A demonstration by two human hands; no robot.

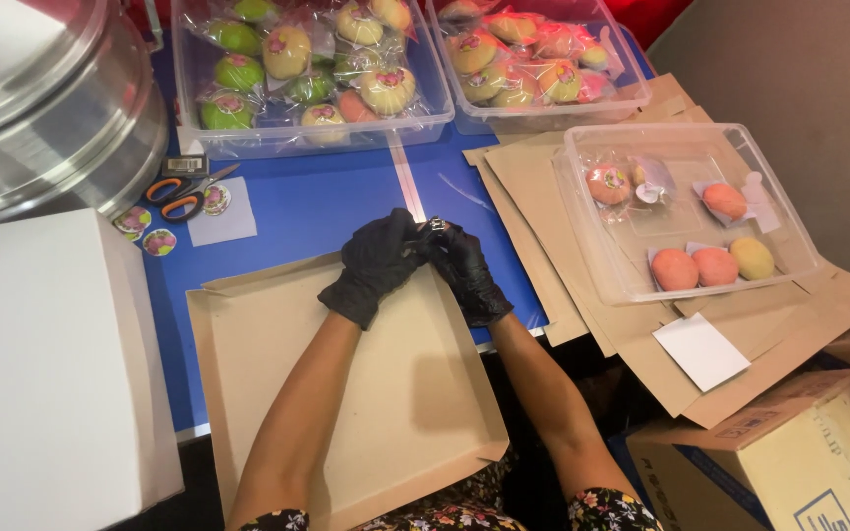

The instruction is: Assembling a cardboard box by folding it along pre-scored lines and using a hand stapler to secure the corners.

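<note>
Both gloved hands, left hand (378, 264) and right hand (461, 270), meet mid-frame, fingers clamped on a small shiny object (436, 225); its axis is too small to tell. A flat cardboard tray (277, 383) lies beneath. Clear tubs (248, 143) at the top hold wrapped buns.

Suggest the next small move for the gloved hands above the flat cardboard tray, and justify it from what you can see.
Probably finish handling the small shiny item pinched between left hand and right hand, before reaching for anything else. Both black-gloved hands meet over it, above the cardboard tray, so neither is free. What the item is cannot be told.
</note>
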